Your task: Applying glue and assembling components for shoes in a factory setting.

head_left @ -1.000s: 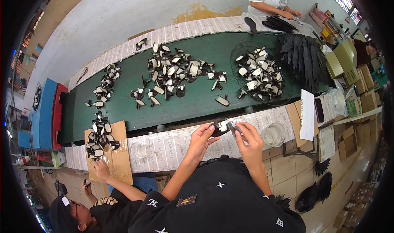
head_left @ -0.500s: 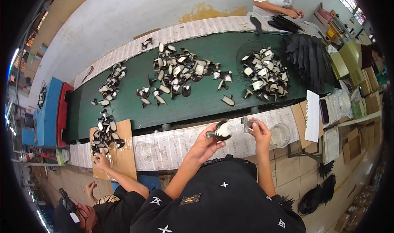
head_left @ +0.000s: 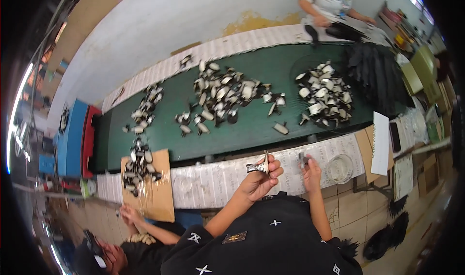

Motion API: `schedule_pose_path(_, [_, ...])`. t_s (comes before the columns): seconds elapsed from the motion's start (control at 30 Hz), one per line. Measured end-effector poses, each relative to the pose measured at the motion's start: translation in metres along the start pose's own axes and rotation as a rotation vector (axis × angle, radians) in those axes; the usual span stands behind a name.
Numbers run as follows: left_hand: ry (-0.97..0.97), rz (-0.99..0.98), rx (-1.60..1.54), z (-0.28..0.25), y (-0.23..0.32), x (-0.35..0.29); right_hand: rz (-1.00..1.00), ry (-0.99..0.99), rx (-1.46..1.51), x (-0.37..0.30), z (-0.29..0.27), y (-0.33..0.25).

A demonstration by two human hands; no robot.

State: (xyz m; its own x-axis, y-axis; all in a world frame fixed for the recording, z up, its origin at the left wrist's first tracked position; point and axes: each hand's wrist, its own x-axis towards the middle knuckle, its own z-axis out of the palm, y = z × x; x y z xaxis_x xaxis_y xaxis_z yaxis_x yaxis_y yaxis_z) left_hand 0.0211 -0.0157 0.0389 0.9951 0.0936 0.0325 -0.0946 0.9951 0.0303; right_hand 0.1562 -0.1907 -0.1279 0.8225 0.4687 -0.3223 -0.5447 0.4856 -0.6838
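My left hand (head_left: 260, 182) is closed round a small shoe heel (head_left: 257, 167), black with a pale face, holding it up over the front edge of the bench. It is turned side-on, with a thin end pointing up. A little to the right, my right hand (head_left: 312, 174) pinches a small grey block-like tool (head_left: 303, 160), whose exact kind is too small to make out. The tool and the heel are apart. Just right of that hand stands a round clear dish (head_left: 340, 169) with pale contents.
Similar heels lie heaped on the green belt (head_left: 179, 146), in a round wire tray (head_left: 296, 64) and on cardboard (head_left: 162, 197). Black cut pieces (head_left: 370, 74) hang at the right. One co-worker (head_left: 109, 255) sits at left; another (head_left: 324, 1) stands across.
The heel has turned from face-up to side-on in my left hand. The left co-worker's hand has left the cardboard's heels and joined the other hand nearer the body. The whole view has shifted.
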Motion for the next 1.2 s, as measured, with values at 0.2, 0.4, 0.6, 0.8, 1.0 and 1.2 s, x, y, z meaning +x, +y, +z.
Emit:
schedule_pose_path(0.2, [0.273, 0.033, 0.573, -0.026, 0.005, 0.04, -0.062, 0.064, 0.054, -0.011, 0.009, -0.022])
schedule_pose_path(0.4, [0.247, 0.08, 0.798, -0.019, 0.005, 0.055, -0.72, -0.061, -0.809, -0.07, 0.112, -0.13])
schedule_pose_path(0.6, [0.24, 0.071, 0.829, -0.019, -0.002, 0.055, -1.049, -0.334, -1.248, -0.068, 0.152, -0.138])
schedule_pose_path(0.8, [0.242, 0.102, 0.839, -0.016, -0.002, 0.048, -1.027, -0.395, -1.293, -0.072, 0.161, -0.133])
schedule_pose_path(1.0, [0.263, 0.065, 0.837, -0.029, 0.0, 0.049, -0.504, -0.327, -0.619, -0.078, 0.156, -0.133])
schedule_pose_path(1.2, [0.392, -0.054, 0.724, -0.047, -0.001, 0.101, -0.497, -0.136, -0.485, -0.083, 0.132, -0.149])
